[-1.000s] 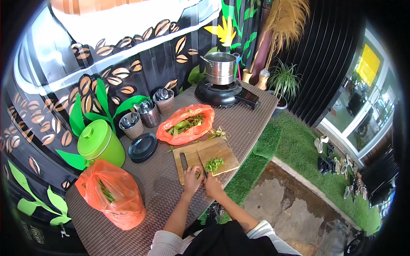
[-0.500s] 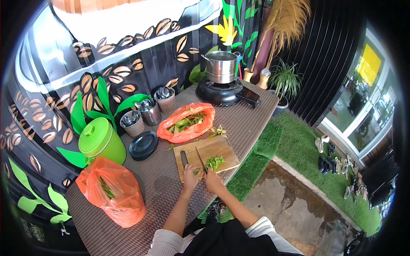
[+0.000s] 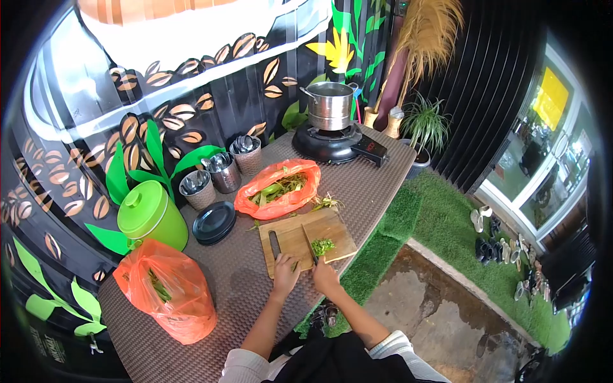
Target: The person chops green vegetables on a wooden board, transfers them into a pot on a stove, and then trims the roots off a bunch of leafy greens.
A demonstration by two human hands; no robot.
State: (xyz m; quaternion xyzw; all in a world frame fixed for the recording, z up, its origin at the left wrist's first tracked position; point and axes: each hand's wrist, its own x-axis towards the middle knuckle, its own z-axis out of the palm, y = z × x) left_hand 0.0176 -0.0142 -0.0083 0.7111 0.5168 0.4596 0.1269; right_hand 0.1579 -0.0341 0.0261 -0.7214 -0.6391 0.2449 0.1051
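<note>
Currently, at lower centre, the right hand has its fingers wrapped around a knife, its blade just beside chopped greens on a wooden board. The left hand bends over the board's lower-left edge; whether its fingers clamp anything, I cannot tell. 1 orange bag sits mid-frame.

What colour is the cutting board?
The board is light brown, like wood; it shows best in the head view, the only one.
</note>
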